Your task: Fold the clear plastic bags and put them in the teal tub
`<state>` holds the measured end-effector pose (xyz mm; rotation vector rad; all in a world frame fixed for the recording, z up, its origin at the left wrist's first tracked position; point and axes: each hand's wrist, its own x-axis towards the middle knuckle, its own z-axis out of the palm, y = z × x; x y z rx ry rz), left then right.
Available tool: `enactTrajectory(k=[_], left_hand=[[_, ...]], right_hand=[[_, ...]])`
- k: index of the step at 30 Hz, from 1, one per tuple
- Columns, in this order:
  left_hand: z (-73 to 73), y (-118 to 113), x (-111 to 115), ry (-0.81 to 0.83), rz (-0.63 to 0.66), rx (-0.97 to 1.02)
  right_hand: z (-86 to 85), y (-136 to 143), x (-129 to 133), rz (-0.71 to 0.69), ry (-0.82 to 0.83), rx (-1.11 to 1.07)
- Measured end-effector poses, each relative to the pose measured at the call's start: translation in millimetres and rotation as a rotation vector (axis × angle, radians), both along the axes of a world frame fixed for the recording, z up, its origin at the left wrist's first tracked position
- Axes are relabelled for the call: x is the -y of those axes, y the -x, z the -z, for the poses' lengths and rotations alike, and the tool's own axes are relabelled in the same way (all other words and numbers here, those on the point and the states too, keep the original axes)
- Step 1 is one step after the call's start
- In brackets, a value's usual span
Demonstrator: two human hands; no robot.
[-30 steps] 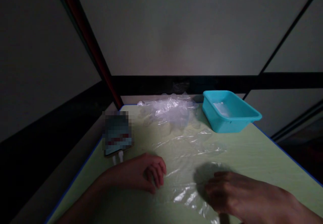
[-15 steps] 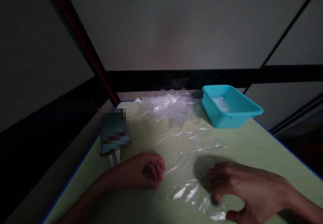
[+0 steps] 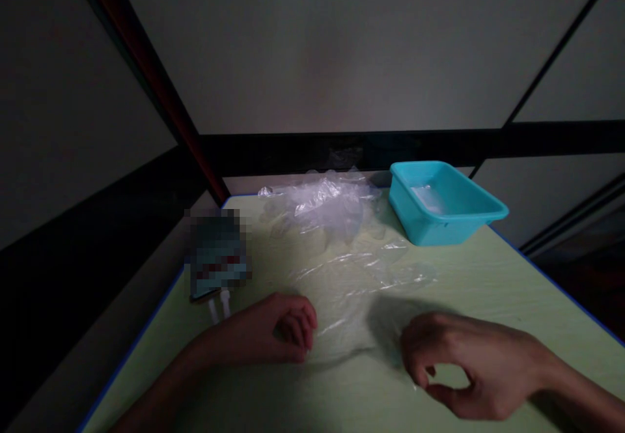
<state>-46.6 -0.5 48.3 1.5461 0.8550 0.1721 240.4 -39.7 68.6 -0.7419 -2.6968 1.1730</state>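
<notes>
We see the left hand [image 3: 288, 329] with its fingers curled in toward the thumb, and the right hand [image 3: 463, 364] arched, its thumb tip close to its fingertips with a round gap behind; whether either hand closes on the plastic, we cannot tell; the clear plastic film [image 3: 371, 285], creased and see-through, lies between the two sets of fingers and spreads beyond them over the pale table [image 3: 493, 280]; farther out, past the film, we find a crumpled heap of clear plastic [image 3: 327, 202] near the far edge; beyond the right fingers stands a turquoise basin [image 3: 437, 232], with something whitish [image 3: 427, 197] inside, too dim for us to name; beyond the left fingers and off to their left we see a pixelated slab [image 3: 217, 254], white plugs [image 3: 225, 303] at its near end, just beside the left wrist.
</notes>
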Motion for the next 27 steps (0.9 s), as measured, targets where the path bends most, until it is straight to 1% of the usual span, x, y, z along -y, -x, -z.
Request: enactTrajectory(k=[4, 7, 9, 10, 12, 15, 16, 17, 19, 21, 22, 24, 27], left_hand=[[2.5, 0.9, -0.8, 0.008, 0.008, 0.013], [5.3, 1.6, 0.4, 0.001, -0.014, 0.055], [5.3, 0.6, 2.4, -0.045, -0.023, 0.043], [4.8, -0.4, 3.6, -0.074, -0.021, 0.02], [3.8, -3.0, 5.7, -0.13, -0.013, -0.03], [4.6, -6.4, 6.9, -0.196, -0.018, -0.083], [5.5, -7.0, 6.8, -0.212, -0.023, -0.088], [6.6, -7.3, 6.7, -0.223, -0.028, -0.087], [8.8, -7.3, 6.4, -0.236, -0.036, -0.073], [10.2, -7.1, 6.6, -0.24, -0.047, -0.067], [10.5, -7.0, 6.9, -0.237, -0.055, -0.068], [10.6, -6.9, 7.6, -0.23, -0.082, -0.074], [10.2, -7.1, 7.4, -0.263, -0.132, -0.081]], right_hand=[[-0.7, -5.2, -11.0, 0.204, 0.135, -0.099], [6.4, -7.8, -22.0, 0.379, 0.215, -0.136], [13.4, -9.3, -28.9, 0.483, 0.228, -0.159], [16.6, -9.9, -31.6, 0.526, 0.215, -0.169], [21.1, -10.1, -35.0, 0.593, 0.14, -0.176], [22.8, -7.8, -34.0, 0.684, -0.058, -0.19], [22.5, -6.4, -32.1, 0.695, -0.135, -0.202], [22.0, -4.8, -29.5, 0.683, -0.21, -0.217], [20.7, -0.9, -22.7, 0.586, -0.36, -0.232], [19.2, 3.7, -15.0, 0.422, -0.48, -0.19], [18.3, 6.3, -11.4, 0.337, -0.514, -0.14], [16.2, 11.8, -5.8, 0.188, -0.522, -0.015], [13.8, 19.3, -2.9, 0.0, -0.426, 0.12]])
